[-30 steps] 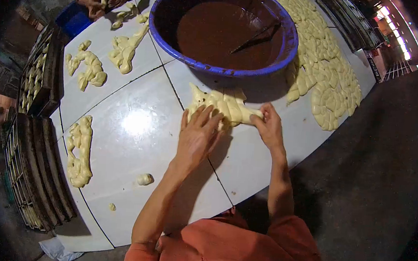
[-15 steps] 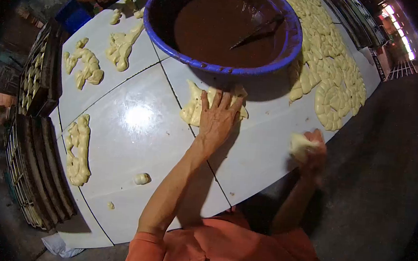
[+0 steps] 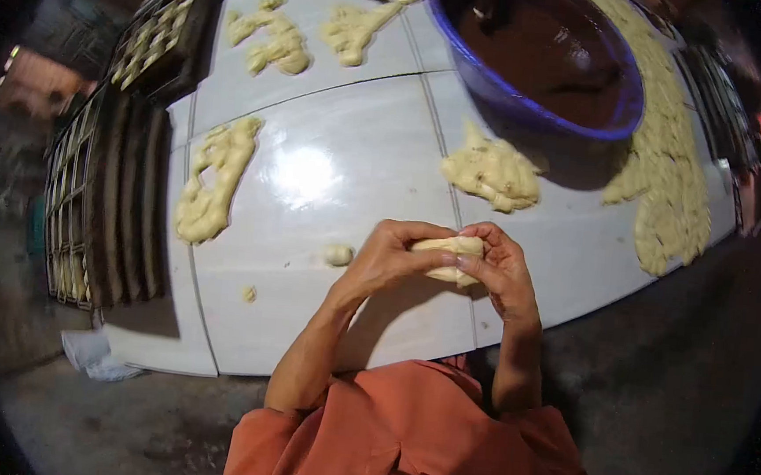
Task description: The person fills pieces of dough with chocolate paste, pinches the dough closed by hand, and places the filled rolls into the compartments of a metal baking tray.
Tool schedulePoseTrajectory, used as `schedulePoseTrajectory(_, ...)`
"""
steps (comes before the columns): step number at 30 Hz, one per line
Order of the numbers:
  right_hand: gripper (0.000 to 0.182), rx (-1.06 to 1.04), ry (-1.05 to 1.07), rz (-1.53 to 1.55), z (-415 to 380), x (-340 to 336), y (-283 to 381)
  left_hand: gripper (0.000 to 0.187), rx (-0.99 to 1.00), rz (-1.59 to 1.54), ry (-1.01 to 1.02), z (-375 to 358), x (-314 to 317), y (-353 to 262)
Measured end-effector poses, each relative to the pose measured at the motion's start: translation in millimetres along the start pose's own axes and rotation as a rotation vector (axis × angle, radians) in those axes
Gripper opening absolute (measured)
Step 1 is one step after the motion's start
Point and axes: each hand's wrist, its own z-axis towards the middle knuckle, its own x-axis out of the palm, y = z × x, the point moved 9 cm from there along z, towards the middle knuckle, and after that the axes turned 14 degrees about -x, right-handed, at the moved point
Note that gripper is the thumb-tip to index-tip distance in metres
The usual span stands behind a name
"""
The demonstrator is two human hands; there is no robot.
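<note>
A pale yellow piece of dough (image 3: 444,245) is held between both hands, above the table near my body. My left hand (image 3: 394,256) grips it from the left, with the thumb along its near side. My right hand (image 3: 504,268) has closed on its right end, and the two thumbs almost meet. Just beyond lies a flattened lump of dough (image 3: 493,175) with brown specks. A small dough ball (image 3: 339,255) rests left of my left wrist, and a tiny scrap of dough (image 3: 249,294) sits nearer the table's edge.
A blue basin (image 3: 531,102) of brown filling stands at the back right. Right of it spreads a sheet of many dough pieces (image 3: 666,187). More dough strips (image 3: 219,178) lie on the white tiled table (image 3: 311,224). Stacked trays (image 3: 105,205) stand along the left edge.
My left hand has lifted off the speckled dough lump and come back toward my body. My right hand has brought its dough piece in from the right. The view has shifted.
</note>
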Motion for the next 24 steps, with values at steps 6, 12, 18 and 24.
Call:
schedulePoseTrajectory(6, 0.025, 0.085, 0.139, -0.074, 25.5, 83.6, -37.3, 0.038, -0.027, -0.159, -0.352, -92.7, -87.0, 50.2)
schedulePoseTrajectory(12, 0.027, 0.140, 0.420, -0.109, 24.5, 170.6, -73.3, 0.036, 0.172, 0.428, -0.811, -170.9, -107.8, 41.1)
schedulePoseTrajectory(18, 0.020, 0.139, 0.408, -0.267, 22.1, 179.1, -82.0, 0.021, 0.321, 0.734, -0.940, -193.3, -121.5, 74.0)
schedulePoseTrajectory(24, 0.023, 0.067, 0.037, 0.072, 19.1, 142.6, -56.8, 0.049, 0.257, 0.806, -1.036, -192.5, -111.8, 108.4)
